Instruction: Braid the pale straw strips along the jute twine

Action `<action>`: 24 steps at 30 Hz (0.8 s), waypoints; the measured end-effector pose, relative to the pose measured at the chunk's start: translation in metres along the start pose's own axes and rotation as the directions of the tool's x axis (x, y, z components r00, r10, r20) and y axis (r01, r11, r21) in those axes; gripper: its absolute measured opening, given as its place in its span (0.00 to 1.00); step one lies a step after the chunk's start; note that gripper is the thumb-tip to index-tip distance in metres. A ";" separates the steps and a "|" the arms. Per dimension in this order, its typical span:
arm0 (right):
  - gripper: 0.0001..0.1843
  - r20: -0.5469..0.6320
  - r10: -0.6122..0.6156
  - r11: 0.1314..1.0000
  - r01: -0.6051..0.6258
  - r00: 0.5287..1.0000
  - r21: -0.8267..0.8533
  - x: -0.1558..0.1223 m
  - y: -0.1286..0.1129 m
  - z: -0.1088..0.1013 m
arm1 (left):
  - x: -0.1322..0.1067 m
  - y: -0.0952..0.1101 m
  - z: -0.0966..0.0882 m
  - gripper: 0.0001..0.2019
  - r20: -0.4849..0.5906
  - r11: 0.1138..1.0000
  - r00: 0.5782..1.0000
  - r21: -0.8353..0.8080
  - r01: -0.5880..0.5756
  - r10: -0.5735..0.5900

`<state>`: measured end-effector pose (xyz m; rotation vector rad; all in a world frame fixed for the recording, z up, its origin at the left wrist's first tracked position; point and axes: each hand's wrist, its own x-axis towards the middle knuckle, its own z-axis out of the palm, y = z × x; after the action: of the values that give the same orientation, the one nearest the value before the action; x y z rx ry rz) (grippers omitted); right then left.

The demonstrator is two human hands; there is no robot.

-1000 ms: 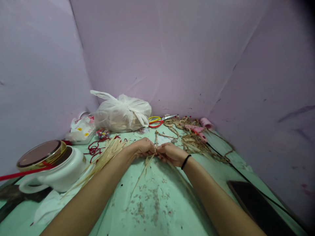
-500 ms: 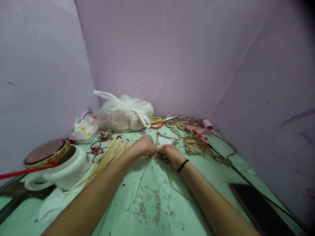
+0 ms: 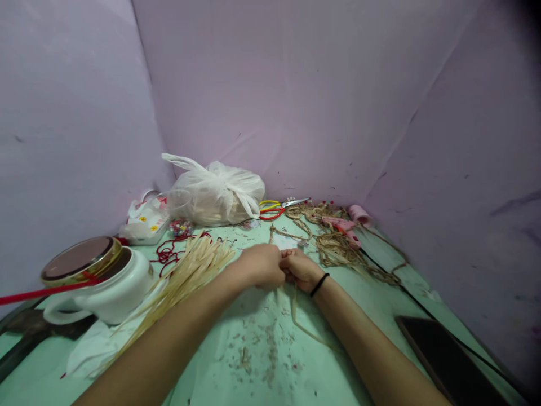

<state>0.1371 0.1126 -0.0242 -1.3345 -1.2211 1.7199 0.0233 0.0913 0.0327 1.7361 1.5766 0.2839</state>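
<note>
Two hands meet knuckle to knuckle at the middle of the pale green surface [image 3: 236, 383]: the left hand [image 3: 262, 268] is curled into a loose fist and the right hand [image 3: 301, 269], with a black band [image 3: 319, 283] on its wrist, presses against it. Both grips are closed on a thin straw strand [image 3: 295, 309], which hangs out below the fingers toward 6 o'clock and curves along the surface to about 5 o'clock; the fingertips themselves are hidden behind the knuckles. At 9 o'clock from the hands, just beside the left forearm, lies a fanned bundle of straw [image 3: 190, 273], and beyond it a white pot [image 3: 110, 299] with a brass-rimmed lid [image 3: 78, 258] tilted on its mouth and a red strap [image 3: 38, 294] across it. At 10 o'clock a red cord [image 3: 167, 256] is tangled near a small pile of beads [image 3: 180, 228] and a printed packet [image 3: 143, 221]. At 11 o'clock a knotted white plastic bag [image 3: 215, 192] sits against the purple wall [image 3: 296, 84], with scissors [image 3: 275, 207] at 12 o'clock just beside it. From 1 to 2 o'clock loose twine [image 3: 338, 249] is heaped around a pink glue gun [image 3: 341, 225]. At 4 o'clock a dark flat slab [image 3: 443, 355] lies by a black cable [image 3: 422, 307]. Straw crumbs [image 3: 262, 349] litter the surface between the forearms at 6 o'clock.
</note>
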 end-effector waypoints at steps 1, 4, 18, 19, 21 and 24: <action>0.03 0.022 0.007 1.000 -0.007 1.000 -0.010 -0.001 -0.002 0.000 | 0.002 -0.003 -0.010 0.05 -0.042 0.996 0.999 0.089 0.025 -0.021; 0.01 0.073 0.018 0.999 -0.015 0.997 -0.038 -0.003 -0.004 -0.002 | 0.014 -0.013 -0.029 0.07 -0.175 0.995 0.979 0.002 0.104 -0.102; 0.04 0.059 -0.103 0.983 0.111 0.993 -0.147 0.000 -0.002 -0.004 | 0.033 -0.027 -0.011 0.06 0.186 0.936 0.952 -0.211 0.282 -0.244; 0.05 0.055 -0.138 0.972 0.146 0.989 -0.185 0.002 -0.001 -0.003 | 0.032 -0.027 -0.011 0.07 0.164 0.945 0.951 -0.158 0.286 -0.261; 0.06 0.064 -0.203 0.943 0.213 0.977 -0.255 0.006 0.002 -0.003 | 0.031 -0.026 -0.013 0.08 0.151 0.958 0.955 -0.093 0.271 -0.256; 0.06 0.067 -0.255 0.900 0.262 0.965 -0.349 0.011 0.007 -0.005 | 0.032 -0.028 -0.011 0.05 0.159 0.972 0.966 -0.079 0.220 -0.205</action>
<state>0.1392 0.1217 -0.0351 -1.2839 -1.7006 1.3701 0.0021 0.1234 0.0123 1.4648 1.5957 0.1174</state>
